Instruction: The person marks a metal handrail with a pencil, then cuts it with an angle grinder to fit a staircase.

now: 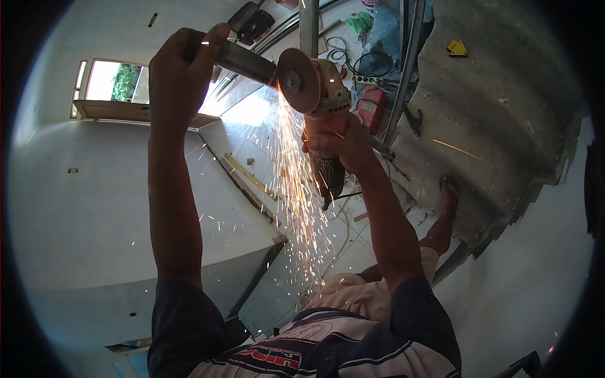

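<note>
My right hand (340, 146) is wrapped round the body of an angle grinder (329, 94). Its cutting disc (299, 80) faces left, and the edge meets the end of a grey metal tube (247, 63). Sparks (291, 164) stream down from that contact towards my lap. My left hand (186, 69) holds the tube's other end, its thumb along the top. The disc hides part of the tube's cut end. Below my right hand, the grinder's dark rear end (329, 179) points downward.
Concrete steps (498, 107) rise on the right, with a yellow magnetic welding square (457, 48) on one. A red multimeter-like device (372, 108), a power strip (372, 80) and cables lie beyond the grinder. A metal bar (406, 69) stands beside the steps. My bare foot (449, 189) rests there.
</note>
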The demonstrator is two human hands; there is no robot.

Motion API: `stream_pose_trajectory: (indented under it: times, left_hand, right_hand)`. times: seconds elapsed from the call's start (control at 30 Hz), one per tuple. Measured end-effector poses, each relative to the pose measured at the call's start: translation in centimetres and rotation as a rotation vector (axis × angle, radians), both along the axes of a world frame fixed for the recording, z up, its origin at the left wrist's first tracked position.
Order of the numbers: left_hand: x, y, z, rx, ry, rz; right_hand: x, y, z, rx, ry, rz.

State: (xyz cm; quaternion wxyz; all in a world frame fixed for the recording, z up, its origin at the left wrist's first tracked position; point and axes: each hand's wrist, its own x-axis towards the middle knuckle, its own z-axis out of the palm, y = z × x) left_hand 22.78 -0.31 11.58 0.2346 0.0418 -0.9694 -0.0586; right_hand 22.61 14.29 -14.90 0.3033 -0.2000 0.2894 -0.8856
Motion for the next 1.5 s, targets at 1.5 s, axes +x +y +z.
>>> stream_pose_trajectory:
  times: [1.5]
  left_hand:
    - [7.0, -5.0, -1.1, 0.11, 0.078, 0.148]
  right_hand:
    - [1.7, 1.6, -1.6, 0.026, -0.024, -0.078]
